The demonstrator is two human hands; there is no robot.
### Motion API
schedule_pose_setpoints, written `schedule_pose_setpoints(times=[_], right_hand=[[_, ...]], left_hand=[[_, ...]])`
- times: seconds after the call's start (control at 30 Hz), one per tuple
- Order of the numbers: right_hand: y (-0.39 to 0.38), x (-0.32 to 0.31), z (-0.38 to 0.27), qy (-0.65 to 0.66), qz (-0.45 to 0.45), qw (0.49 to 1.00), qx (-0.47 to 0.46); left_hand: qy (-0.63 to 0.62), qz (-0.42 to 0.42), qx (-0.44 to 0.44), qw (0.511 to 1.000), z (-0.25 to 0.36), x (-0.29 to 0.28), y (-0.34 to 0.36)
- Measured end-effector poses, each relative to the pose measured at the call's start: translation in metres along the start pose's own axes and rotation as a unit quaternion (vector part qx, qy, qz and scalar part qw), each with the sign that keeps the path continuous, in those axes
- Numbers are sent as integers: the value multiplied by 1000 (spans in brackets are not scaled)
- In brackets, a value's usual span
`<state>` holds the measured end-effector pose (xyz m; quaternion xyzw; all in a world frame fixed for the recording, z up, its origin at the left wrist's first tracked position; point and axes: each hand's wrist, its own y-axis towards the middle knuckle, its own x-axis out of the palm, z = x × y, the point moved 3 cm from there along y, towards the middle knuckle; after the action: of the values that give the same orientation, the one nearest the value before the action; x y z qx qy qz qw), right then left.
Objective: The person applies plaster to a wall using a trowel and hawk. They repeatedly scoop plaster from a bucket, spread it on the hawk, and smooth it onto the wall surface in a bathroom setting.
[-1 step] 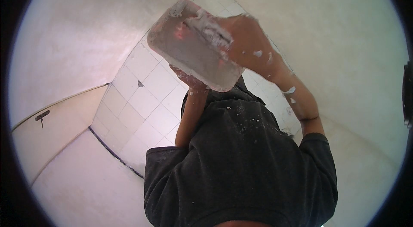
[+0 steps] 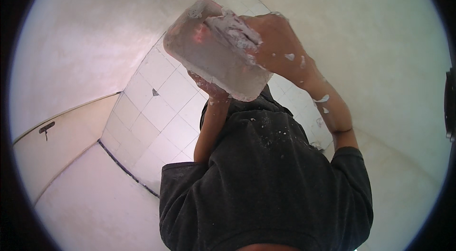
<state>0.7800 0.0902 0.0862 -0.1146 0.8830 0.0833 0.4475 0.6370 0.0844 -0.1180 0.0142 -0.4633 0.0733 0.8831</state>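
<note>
A grey, round-cornered rectangular tray [image 2: 199,56] is held up in the left hand [image 2: 210,88], whose grip closes on its near edge from beneath. The right hand [image 2: 280,44] is at the tray's right side, beside thick white paste [image 2: 232,30]; its fingertips are hidden, so its grip cannot be told. Below the tray lies white tiled floor [image 2: 164,89].

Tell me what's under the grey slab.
Under the slab, part of the left hand shows, with tiled floor below; the rest of that hand and the slab's underside are covered.
</note>
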Motion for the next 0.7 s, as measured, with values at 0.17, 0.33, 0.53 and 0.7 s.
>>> schedule_pose_setpoints(times=[0.17,0.33,0.53,0.7], right_hand=[[-1,-4,-3,-53,49,997,-22],[2,39,0,-111,-30,993,-20],[-4,26,-10,-29,-37,998,-31],[-5,6,-11,32,12,998,-59]], left_hand=[[24,0,23,999,3,5,2],[46,17,52,997,9,13,5],[238,79,77,965,1,-22,4],[-133,-16,-42,990,1,8,8]])
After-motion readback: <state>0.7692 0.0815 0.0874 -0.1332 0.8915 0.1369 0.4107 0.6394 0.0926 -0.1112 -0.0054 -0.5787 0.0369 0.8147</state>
